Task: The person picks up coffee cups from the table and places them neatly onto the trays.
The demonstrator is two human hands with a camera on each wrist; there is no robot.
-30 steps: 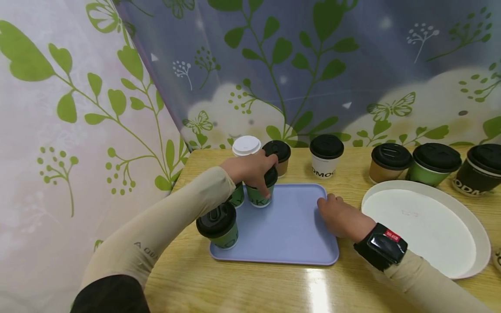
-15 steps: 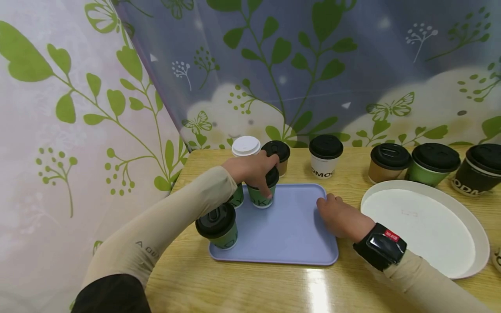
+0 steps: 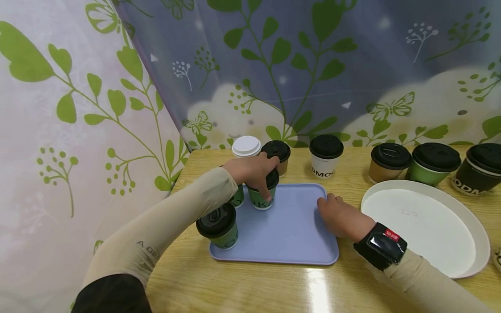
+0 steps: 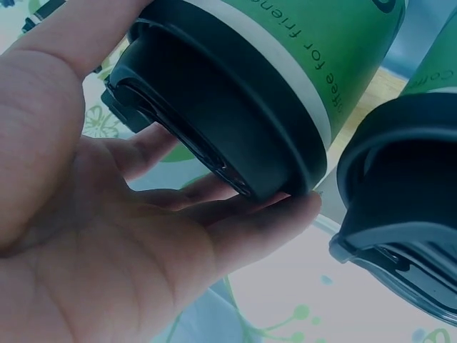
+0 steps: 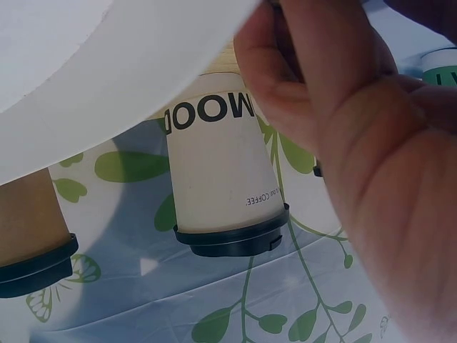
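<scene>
My left hand [image 3: 252, 171] reaches over a green paper coffee cup [image 3: 261, 200] with a black lid, thumb and fingers spread round it. In the left wrist view the fingers curve about the black lid [image 4: 214, 100]. The cup stands upright at the far left part of a lilac tray [image 3: 289, 226]. Beside it a second green cup [image 3: 237, 198] is mostly hidden by my left arm. A third green cup [image 3: 219, 226] stands at the tray's near left corner. My right hand [image 3: 338, 215] grips the tray's right edge with curled fingers.
Behind the tray stand a white-lidded cup [image 3: 246, 147], a brown cup [image 3: 282, 167] and a white cup [image 3: 325, 163]. A round white tray [image 3: 422, 226] lies at the right, with brown [image 3: 385, 171], green [image 3: 430, 174] and black [image 3: 475, 176] cups behind it.
The green cup in my left hand has shifted very slightly right and toward me on the tray. My right hand stays at the tray's edge.
</scene>
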